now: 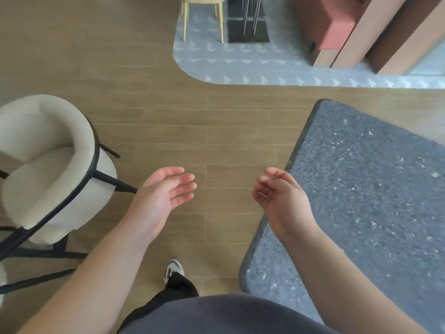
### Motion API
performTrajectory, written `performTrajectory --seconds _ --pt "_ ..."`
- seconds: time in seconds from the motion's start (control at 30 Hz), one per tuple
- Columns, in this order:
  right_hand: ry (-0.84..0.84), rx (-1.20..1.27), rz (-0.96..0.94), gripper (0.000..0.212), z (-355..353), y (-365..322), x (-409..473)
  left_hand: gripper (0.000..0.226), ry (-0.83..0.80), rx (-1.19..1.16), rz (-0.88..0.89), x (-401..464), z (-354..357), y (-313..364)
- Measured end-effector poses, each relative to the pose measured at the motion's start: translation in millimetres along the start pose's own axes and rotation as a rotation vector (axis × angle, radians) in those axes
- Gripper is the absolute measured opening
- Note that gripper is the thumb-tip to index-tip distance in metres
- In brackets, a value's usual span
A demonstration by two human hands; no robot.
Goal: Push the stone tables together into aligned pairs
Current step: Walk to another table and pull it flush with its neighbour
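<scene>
One stone worktop point(361, 189), dark grey and speckled, fills your view from three to five o'clock, its rounded edge running toward you. At nine o'clock sits a cream armchair point(48, 165) on a black frame, well apart from it. Your right hand point(281, 201) hovers at the worktop's near edge, fingers loosely curled, holding nothing. Your left hand point(163, 194) hangs over the wooden floor point(216, 131), palm up, fingers apart.
</scene>
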State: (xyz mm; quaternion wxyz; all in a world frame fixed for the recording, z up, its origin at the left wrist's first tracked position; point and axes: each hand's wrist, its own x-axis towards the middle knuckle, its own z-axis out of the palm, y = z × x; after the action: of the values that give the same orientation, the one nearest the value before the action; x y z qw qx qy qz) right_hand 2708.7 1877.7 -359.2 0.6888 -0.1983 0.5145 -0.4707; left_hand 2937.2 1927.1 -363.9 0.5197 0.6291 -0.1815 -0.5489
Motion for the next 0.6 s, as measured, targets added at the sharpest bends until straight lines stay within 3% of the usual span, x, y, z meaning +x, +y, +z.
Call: performTrajectory --seconds 0.27,0.6 --pt "0.029 0.014 -0.106 0.023 154.0 -0.3 33.5 0.025 -0.136 0.032 0.064 98.7 -84.2 125.1" --pt "0.105 0.001 -0.181 0.023 179.9 -50.0 109.2 0.028 -0.218 0.008 0.093 189.8 -43.4 183.2"
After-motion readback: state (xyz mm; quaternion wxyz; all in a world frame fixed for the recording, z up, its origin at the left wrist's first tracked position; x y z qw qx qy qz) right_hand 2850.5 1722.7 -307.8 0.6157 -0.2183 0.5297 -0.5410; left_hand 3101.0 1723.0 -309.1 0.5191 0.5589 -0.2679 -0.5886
